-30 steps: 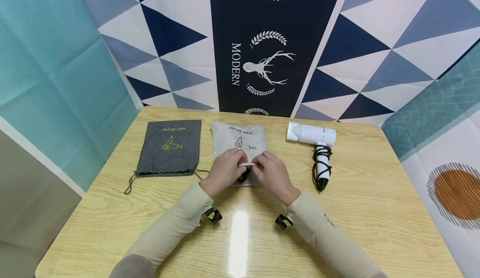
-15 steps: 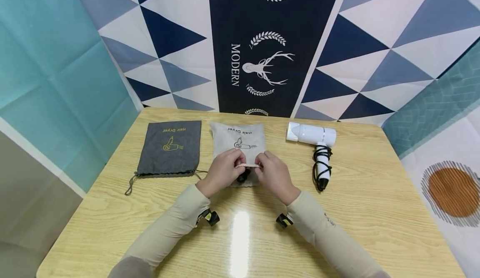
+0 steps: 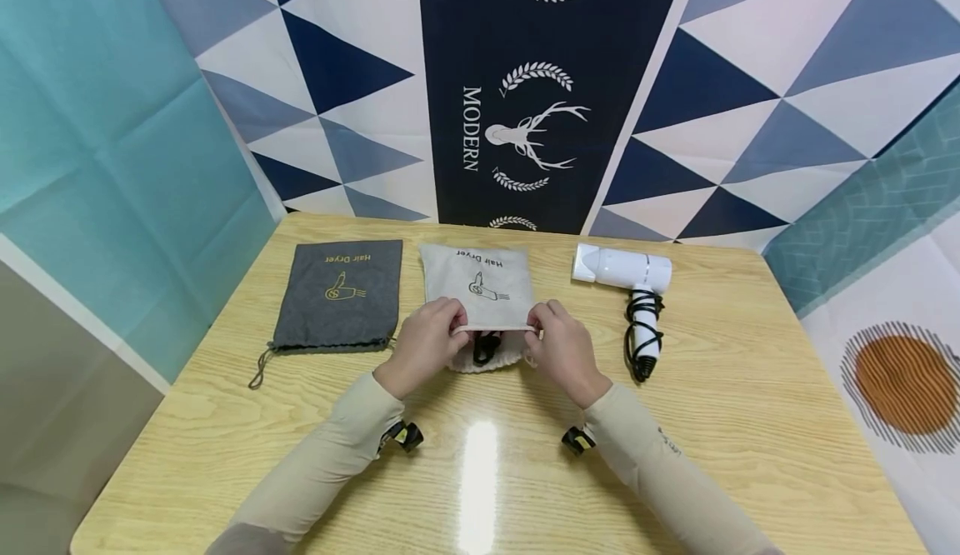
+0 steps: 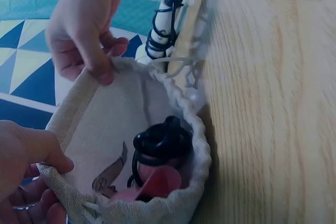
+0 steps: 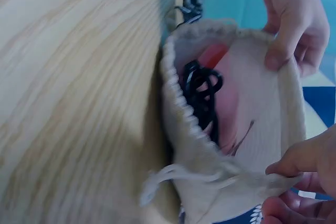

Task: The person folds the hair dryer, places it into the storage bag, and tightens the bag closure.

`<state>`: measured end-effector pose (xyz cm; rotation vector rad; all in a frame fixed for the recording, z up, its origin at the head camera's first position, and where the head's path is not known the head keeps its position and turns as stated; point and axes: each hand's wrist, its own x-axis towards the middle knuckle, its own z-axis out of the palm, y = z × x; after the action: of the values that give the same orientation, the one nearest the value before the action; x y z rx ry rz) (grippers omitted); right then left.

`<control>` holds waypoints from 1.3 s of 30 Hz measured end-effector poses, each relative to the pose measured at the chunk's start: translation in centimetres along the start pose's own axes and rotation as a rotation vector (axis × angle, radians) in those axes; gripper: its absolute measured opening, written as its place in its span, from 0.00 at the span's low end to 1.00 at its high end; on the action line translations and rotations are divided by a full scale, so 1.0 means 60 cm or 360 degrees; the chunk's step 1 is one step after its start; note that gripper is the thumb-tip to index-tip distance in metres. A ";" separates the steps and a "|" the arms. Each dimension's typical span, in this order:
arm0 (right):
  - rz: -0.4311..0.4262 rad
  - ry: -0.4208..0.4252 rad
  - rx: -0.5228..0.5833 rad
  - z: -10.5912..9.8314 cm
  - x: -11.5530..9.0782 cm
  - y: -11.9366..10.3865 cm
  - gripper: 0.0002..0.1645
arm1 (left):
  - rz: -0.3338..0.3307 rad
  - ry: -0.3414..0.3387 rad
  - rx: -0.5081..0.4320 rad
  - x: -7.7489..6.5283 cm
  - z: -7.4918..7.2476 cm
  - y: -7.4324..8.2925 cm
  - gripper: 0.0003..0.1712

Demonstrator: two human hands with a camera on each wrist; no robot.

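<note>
A light grey drawstring bag printed "Hair Dryer" lies on the table with its mouth towards me. My left hand pinches the upper rim at its left corner, and my right hand pinches the same rim at the right corner. Between them the mouth gapes wide. Inside, both wrist views show a pink hair dryer with a bundled black cord; much of it is hidden by the cloth. A pale drawstring loop hangs from the bag's side.
A dark grey "Hair Dryer" drawstring bag lies flat to the left. On the right is a white hair dryer, its black cord wound round the handle. Patterned cloth hangs behind the wooden table.
My hands have moved apart along the upper rim, left hand leftwards and right hand rightwards. The bag's mouth is wider and shows more of the black cord.
</note>
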<state>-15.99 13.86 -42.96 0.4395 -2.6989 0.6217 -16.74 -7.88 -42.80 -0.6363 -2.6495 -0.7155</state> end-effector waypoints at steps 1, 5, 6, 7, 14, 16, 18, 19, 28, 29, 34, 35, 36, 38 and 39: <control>0.0021 -0.0005 -0.0002 0.002 0.000 0.004 0.08 | -0.0011 0.0000 -0.0002 -0.001 -0.001 -0.002 0.14; 0.0074 -0.0006 0.0003 0.007 -0.001 0.014 0.08 | -0.0069 -0.0017 0.0017 -0.007 -0.007 -0.008 0.13; 0.0078 -0.0001 0.0001 0.007 -0.001 0.016 0.08 | -0.0087 -0.0021 0.0026 -0.008 -0.009 -0.010 0.13; 0.0084 0.0004 -0.0004 0.008 -0.002 0.018 0.08 | -0.0101 -0.0022 0.0036 -0.010 -0.010 -0.012 0.12; 0.0255 -0.0090 -0.0046 0.006 -0.002 0.028 0.16 | -0.0197 -0.0025 0.0052 -0.022 -0.016 -0.029 0.10; 0.0309 -0.0154 -0.0052 0.005 -0.002 0.031 0.20 | -0.0251 -0.0042 0.0057 -0.026 -0.017 -0.034 0.10; 0.0341 -0.0201 -0.0039 0.005 -0.002 0.033 0.23 | -0.0305 -0.0062 0.0069 -0.030 -0.018 -0.038 0.10; 0.0350 -0.0215 -0.0028 0.006 -0.002 0.035 0.23 | -0.0327 -0.0073 0.0075 -0.031 -0.018 -0.039 0.10; 0.0432 -0.0406 0.0148 0.017 -0.006 0.040 0.26 | -0.0501 -0.0253 0.0066 -0.044 -0.017 -0.048 0.09; 0.0443 -0.0446 0.0190 0.019 -0.005 0.041 0.27 | -0.0522 -0.0282 0.0061 -0.046 -0.017 -0.049 0.09; 0.0472 -0.0529 0.0402 0.026 -0.001 0.043 0.28 | -0.0598 -0.0411 -0.0021 -0.047 -0.017 -0.053 0.08; 0.0479 -0.0535 0.0448 0.026 -0.001 0.044 0.28 | -0.0610 -0.0432 -0.0056 -0.046 -0.017 -0.053 0.07; 0.0491 -0.0535 0.0500 0.027 -0.001 0.045 0.28 | -0.0627 -0.0455 -0.0101 -0.045 -0.018 -0.053 0.07; 0.0532 -0.0545 0.0623 0.028 -0.001 0.047 0.28 | -0.0666 -0.0497 -0.0182 -0.044 -0.018 -0.054 0.07; 0.0554 -0.0556 0.0689 0.029 -0.002 0.048 0.28 | -0.0686 -0.0516 -0.0217 -0.044 -0.017 -0.054 0.07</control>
<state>-17.39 15.53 -45.51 0.1887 -2.9916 1.3550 -15.91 -11.83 -44.31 -0.2215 -3.1037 -0.9883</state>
